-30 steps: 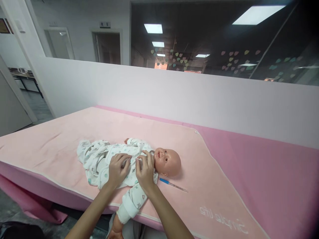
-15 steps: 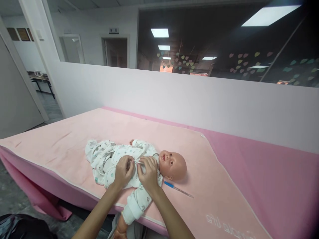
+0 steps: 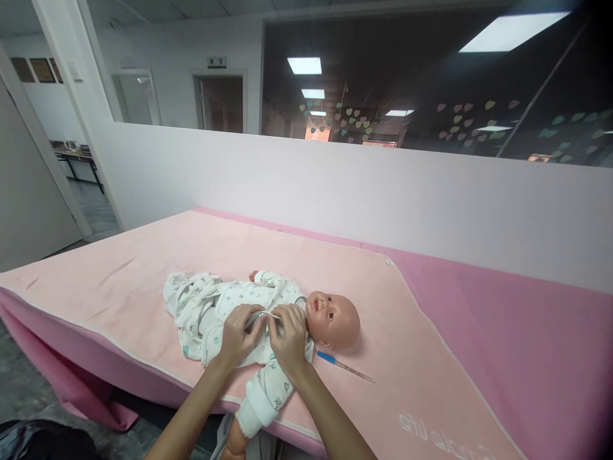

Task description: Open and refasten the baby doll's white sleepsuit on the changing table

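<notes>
A baby doll (image 3: 335, 321) lies on its back, its bald head to the right, dressed in a white printed outfit (image 3: 239, 292). Over its chest, my left hand (image 3: 242, 332) and my right hand (image 3: 288, 335) work close together. Both sets of fingers are pinched on a thin white tie string (image 3: 269, 314) of the outfit, which runs between them. One sleeved arm of the doll (image 3: 262, 397) hangs toward me over the front edge. Just below the doll's head lies a thermometer with a blue cap (image 3: 326, 357).
A light pink mat (image 3: 143, 255) covers the table, with darker pink cloth (image 3: 479, 306) beneath it. The white wall (image 3: 345, 191) with a window stands behind. Dark fabric (image 3: 48, 441) shows at the lower left.
My hands have come slightly closer together over the chest, both still pinching the string. The view has shifted slightly; the doll and the thermometer lie as before.
</notes>
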Available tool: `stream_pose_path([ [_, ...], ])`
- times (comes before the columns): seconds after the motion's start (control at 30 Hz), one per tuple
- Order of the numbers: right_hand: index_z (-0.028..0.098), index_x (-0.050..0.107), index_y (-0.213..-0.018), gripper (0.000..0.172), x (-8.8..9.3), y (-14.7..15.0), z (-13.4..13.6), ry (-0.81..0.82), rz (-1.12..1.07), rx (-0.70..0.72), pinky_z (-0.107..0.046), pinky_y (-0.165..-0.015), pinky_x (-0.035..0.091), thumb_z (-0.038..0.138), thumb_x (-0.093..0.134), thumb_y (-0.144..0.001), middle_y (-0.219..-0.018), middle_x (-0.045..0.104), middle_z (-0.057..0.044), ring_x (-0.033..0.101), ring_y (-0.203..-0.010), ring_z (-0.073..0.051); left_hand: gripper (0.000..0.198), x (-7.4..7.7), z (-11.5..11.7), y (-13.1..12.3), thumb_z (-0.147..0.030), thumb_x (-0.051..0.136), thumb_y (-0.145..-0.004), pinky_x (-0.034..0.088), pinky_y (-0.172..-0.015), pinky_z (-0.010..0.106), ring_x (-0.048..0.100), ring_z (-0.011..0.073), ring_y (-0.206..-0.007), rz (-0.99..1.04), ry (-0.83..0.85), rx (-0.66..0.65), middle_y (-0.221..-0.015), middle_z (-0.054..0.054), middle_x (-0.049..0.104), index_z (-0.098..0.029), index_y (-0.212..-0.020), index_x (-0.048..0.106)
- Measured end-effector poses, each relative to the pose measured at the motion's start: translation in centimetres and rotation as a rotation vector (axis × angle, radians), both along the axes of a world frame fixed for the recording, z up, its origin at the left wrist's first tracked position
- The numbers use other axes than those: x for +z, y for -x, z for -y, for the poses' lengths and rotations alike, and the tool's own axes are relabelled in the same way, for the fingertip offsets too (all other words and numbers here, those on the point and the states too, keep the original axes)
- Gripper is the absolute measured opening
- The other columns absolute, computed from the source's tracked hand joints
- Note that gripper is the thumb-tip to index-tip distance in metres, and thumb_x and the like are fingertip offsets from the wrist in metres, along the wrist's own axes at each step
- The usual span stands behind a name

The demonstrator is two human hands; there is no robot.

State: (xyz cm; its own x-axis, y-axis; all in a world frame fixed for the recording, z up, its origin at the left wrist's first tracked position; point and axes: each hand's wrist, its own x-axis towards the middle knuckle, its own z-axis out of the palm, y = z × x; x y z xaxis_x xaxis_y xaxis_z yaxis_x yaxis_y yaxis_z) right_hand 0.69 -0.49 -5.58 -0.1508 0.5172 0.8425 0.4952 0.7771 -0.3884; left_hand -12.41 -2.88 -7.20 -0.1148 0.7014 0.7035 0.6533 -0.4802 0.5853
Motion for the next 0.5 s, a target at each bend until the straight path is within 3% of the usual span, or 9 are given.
stream_pose_path([
  [0.23,0.019,0.053,-0.08,0.006,-0.1,-0.1,0.3,-0.087,0.009,0.024,-0.036,-0.082,0.039,0.016,0.049,-0.083,-0.082,0.059,-0.003,0.051,-0.081,-0.016,0.01,0.0,-0.2,0.0,-0.025,0.054,-0.081,0.042,-0.074,0.027,0.055,0.014,-0.081,-0.019,-0.069,0.089,-0.084,0.002,0.061,-0.018,-0.089,0.057],
  [0.5,0.019,0.051,-0.079,0.007,-0.2,-0.3,0.2,-0.06,-0.016,0.014,-0.035,-0.079,0.039,0.019,0.047,-0.084,-0.079,0.057,-0.003,0.05,-0.079,-0.016,0.012,-0.2,0.1,2.2,-0.021,0.049,-0.079,0.04,-0.076,0.032,0.054,0.0174,-0.081,0.023,-0.028,0.358,-0.08,0.003,0.062,-0.018,-0.079,0.06],
])
